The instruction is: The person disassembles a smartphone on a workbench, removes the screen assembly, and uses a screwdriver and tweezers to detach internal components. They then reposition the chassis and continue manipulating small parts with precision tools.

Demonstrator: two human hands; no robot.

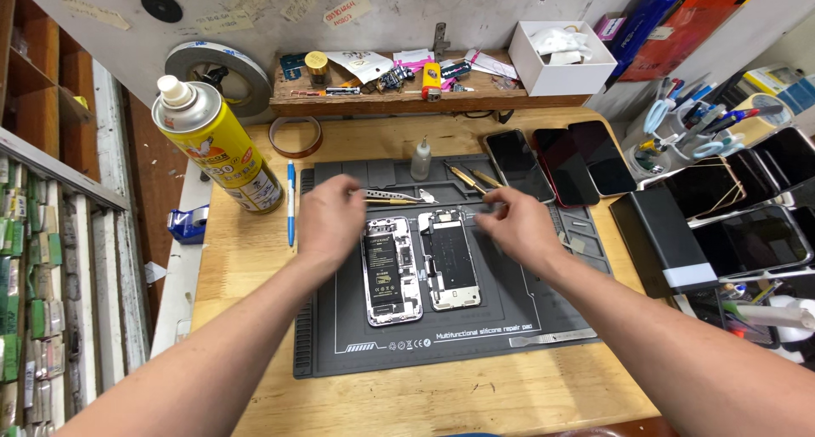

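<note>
The left hand (331,220) is motion-blurred, its fingers curled loosely downward; whether they pinch anything cannot be told. The right hand (516,225) is also blurred, fingers (491,201) drawn together near the tip of the slim silver metal tweezers (392,197), which lie across the mat between the two hands; contact with them is not clear. Directly below the fingertips lie two opened smartphones side by side: the left opened phone body with black battery (392,270) just beside the left hand, and the right opened phone body with dark shield (451,259) just beside the right hand. For clean work, keep both wrists low, move slowly over the exposed boards, and lift small tools by their midsection. Both phones rest on the dark grey silicone repair mat (526,310), on the pale wooden bench (246,259).
</note>
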